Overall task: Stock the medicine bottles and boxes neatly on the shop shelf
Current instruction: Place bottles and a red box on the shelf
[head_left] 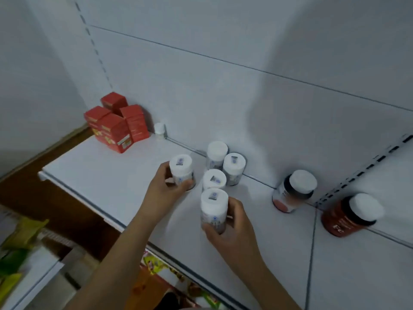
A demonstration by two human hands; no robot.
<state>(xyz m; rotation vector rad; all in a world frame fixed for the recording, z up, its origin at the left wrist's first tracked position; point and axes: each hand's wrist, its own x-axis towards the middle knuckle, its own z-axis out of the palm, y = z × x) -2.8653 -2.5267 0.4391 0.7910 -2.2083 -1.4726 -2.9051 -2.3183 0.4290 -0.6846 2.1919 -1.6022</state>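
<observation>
Labels blurred, unreadable. Right hand [232,229] grip clamped on upright white-capped bottle [214,210] on shelf [116,175], just in front of three-bottle cluster [223,166]. Left hand [166,190] grip clamped on another upright bottle [181,172], left of cluster. Red boxes [117,125] far left of cluster.

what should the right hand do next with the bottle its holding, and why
Probably set it down just in front of the three white-capped bottles by the back wall. The right hand grips its bottle right before that cluster, while the left hand holds another bottle beside it.
</observation>
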